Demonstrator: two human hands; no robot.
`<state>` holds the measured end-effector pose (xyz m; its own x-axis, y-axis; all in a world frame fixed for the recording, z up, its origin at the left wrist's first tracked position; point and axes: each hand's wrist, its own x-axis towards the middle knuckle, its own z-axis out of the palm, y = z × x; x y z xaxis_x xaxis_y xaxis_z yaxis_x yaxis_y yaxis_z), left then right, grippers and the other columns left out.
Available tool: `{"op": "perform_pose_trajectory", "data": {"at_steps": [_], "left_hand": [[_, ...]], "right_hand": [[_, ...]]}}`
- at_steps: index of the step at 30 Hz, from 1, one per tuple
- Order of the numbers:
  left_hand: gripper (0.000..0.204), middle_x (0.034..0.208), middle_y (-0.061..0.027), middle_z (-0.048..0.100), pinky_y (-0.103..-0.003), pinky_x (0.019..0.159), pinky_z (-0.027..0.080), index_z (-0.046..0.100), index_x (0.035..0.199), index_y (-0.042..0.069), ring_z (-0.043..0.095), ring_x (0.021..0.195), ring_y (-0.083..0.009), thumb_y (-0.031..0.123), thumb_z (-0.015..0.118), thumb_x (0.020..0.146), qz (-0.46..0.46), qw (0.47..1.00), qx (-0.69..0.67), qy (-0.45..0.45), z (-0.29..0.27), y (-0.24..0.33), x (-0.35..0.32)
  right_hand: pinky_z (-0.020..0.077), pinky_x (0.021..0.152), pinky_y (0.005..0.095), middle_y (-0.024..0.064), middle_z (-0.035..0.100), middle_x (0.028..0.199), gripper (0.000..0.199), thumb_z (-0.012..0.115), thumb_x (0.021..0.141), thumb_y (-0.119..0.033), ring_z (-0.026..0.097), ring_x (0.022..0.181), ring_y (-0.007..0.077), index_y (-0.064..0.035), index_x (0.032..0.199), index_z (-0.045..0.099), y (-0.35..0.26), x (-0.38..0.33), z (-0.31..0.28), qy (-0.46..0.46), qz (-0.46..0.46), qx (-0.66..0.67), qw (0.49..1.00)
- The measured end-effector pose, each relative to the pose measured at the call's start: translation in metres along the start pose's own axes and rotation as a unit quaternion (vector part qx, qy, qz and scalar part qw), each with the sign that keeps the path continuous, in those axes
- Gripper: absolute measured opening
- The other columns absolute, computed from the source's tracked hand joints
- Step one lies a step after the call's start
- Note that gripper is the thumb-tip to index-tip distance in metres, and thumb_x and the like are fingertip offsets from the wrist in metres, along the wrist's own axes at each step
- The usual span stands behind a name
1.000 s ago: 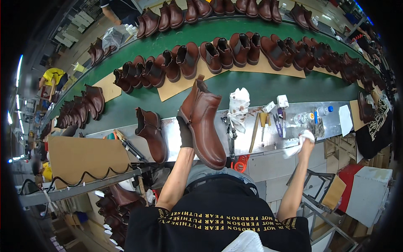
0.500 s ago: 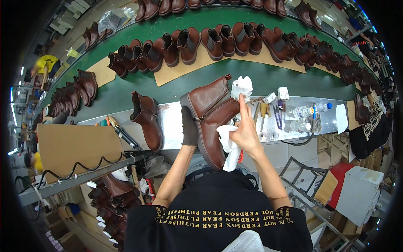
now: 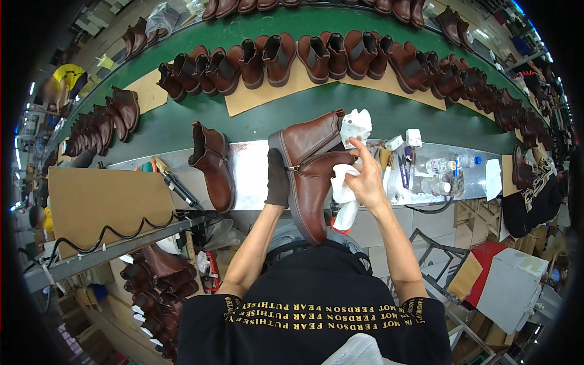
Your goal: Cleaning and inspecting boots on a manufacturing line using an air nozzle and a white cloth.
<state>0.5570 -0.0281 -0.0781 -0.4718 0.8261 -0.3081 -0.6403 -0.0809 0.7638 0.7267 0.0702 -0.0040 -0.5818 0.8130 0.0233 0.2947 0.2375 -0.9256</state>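
Observation:
A brown leather ankle boot (image 3: 313, 173) is held up over the metal bench (image 3: 249, 167), sole toward the left. My left hand (image 3: 278, 180), in a dark glove, grips the boot by its sole side. My right hand (image 3: 364, 177) presses a white cloth (image 3: 344, 194) against the boot's upper, fingers closed on the cloth. White paper stuffing (image 3: 356, 125) sticks out of the boot's opening. A second brown boot (image 3: 213, 165) stands on the bench to the left.
A green conveyor belt (image 3: 182, 125) carries several brown boots on cardboard sheets (image 3: 255, 97). Small bottles (image 3: 441, 165), brushes and tools lie on the bench at the right. A cardboard panel (image 3: 103, 201) sits at the left, and more boots (image 3: 155, 280) are stacked below.
My right hand came in from the far right of the bench with the white cloth and now rubs it on the boot. The boot has tilted lower toward me.

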Motion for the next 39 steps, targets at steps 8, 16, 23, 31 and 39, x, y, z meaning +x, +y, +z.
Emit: {"op": "perform_pose_trajectory", "data": {"at_steps": [8, 16, 23, 31, 39], "left_hand": [[0.057, 0.122, -0.0123, 0.052, -0.033, 0.095, 0.04, 0.044, 0.127, 0.002, 0.052, 0.108, -0.0202, 0.046, 0.023, 0.098, -0.036, 0.999, 0.015, 0.024, 0.0, -0.003, 0.002], [0.058, 0.121, -0.0123, 0.052, -0.034, 0.094, 0.04, 0.043, 0.126, 0.002, 0.052, 0.108, -0.0204, 0.047, 0.023, 0.097, -0.025, 1.0, 0.01, 0.007, 0.003, -0.006, 0.004], [0.055, 0.122, -0.013, 0.05, -0.032, 0.096, 0.037, 0.039, 0.128, 0.0, 0.049, 0.11, -0.0208, 0.044, 0.023, 0.098, -0.01, 0.997, 0.071, 0.021, -0.018, -0.018, 0.01], [0.057, 0.12, -0.0118, 0.053, -0.032, 0.093, 0.042, 0.044, 0.128, 0.003, 0.054, 0.106, -0.0193, 0.046, 0.022, 0.097, 0.0, 0.991, 0.126, 0.038, -0.006, -0.01, 0.004], [0.059, 0.121, -0.0121, 0.053, -0.033, 0.092, 0.043, 0.044, 0.128, 0.004, 0.055, 0.105, -0.0204, 0.047, 0.02, 0.097, -0.018, 0.997, 0.068, 0.016, -0.003, -0.008, 0.0]], "right_hand": [[0.047, 0.077, 0.0252, 0.0144, 0.057, 0.111, 0.075, 0.057, 0.06, 0.009, 0.057, 0.092, 0.0166, -0.002, 0.132, 0.039, 0.017, 0.013, -0.033, -0.159, 0.033, 0.177, 0.971], [0.0479, 0.079, 0.031, 0.0203, 0.063, 0.097, 0.083, 0.067, 0.055, -0.003, 0.063, 0.085, 0.0269, 0.0032, 0.131, 0.036, -0.018, 0.003, -0.001, -0.034, 0.056, -0.03, 0.997], [0.0468, 0.082, 0.0257, 0.0127, 0.062, 0.104, 0.066, 0.072, 0.062, -0.003, 0.059, 0.094, 0.0148, 0.007, 0.122, 0.045, 0.018, 0.01, -0.001, -0.05, 0.061, 0.005, 0.997], [0.0485, 0.072, 0.027, 0.0113, 0.063, 0.096, 0.069, 0.075, 0.061, -0.006, 0.06, 0.082, 0.015, 0.0036, 0.121, 0.043, -0.008, 0.003, 0.001, -0.067, 0.098, -0.005, 0.993], [0.0499, 0.073, 0.0287, 0.0177, 0.064, 0.094, 0.055, 0.066, 0.065, -0.001, 0.064, 0.084, 0.0211, 0.004, 0.115, 0.044, -0.004, 0.003, 0.0, -0.034, 0.047, -0.031, 0.998]]}}
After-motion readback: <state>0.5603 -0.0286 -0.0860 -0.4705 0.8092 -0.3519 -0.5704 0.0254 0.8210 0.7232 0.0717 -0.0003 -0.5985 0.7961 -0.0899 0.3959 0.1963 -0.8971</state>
